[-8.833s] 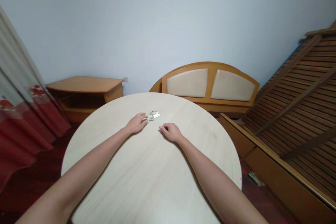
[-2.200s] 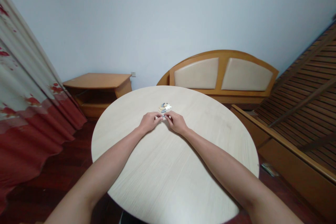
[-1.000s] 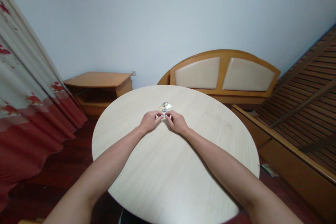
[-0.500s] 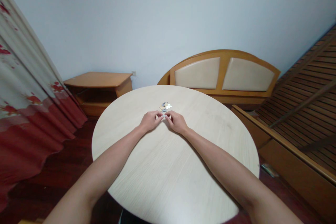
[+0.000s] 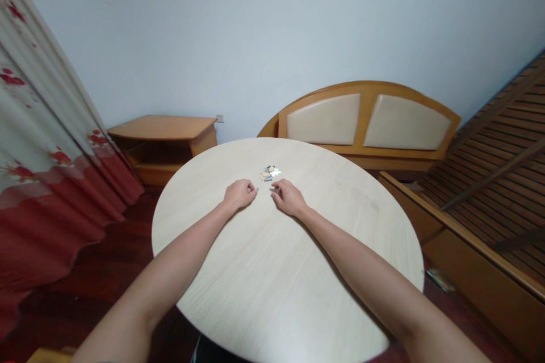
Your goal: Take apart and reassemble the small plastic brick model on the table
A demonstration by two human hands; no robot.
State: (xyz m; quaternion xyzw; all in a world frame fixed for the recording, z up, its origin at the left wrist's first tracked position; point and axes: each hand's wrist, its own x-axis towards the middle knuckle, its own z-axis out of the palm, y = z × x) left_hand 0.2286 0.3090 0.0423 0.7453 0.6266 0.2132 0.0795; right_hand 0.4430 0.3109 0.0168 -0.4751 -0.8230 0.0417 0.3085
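Over the middle of the round table (image 5: 340, 227), my left hand (image 5: 240, 193) pinches a small grey piece (image 5: 257, 189) between thumb and fingertips; the piece looks like a toy building brick but is too small to tell surely. A little to the right, my right hand (image 5: 288, 197) rests with thumb and index finger apart. A faint dark spot shows between those fingertips; whether it is a piece or shadow I cannot tell. Just beyond both hands lies a small pile of tan, grey, dark and white pieces (image 5: 267, 174).
A wooden cabinet (image 5: 166, 127) stands behind the table on the left, beside a floral curtain (image 5: 63, 164). At the back right are a padded headboard (image 5: 404, 122) and a bed frame with slats (image 5: 502, 164) leaning there. A wall socket (image 5: 219, 118) is above the cabinet's edge.
My hands, which met at a small piece, have come apart. The left hand has drawn left with a grey piece, and the right hand's fingers have parted. The view has shifted slightly.
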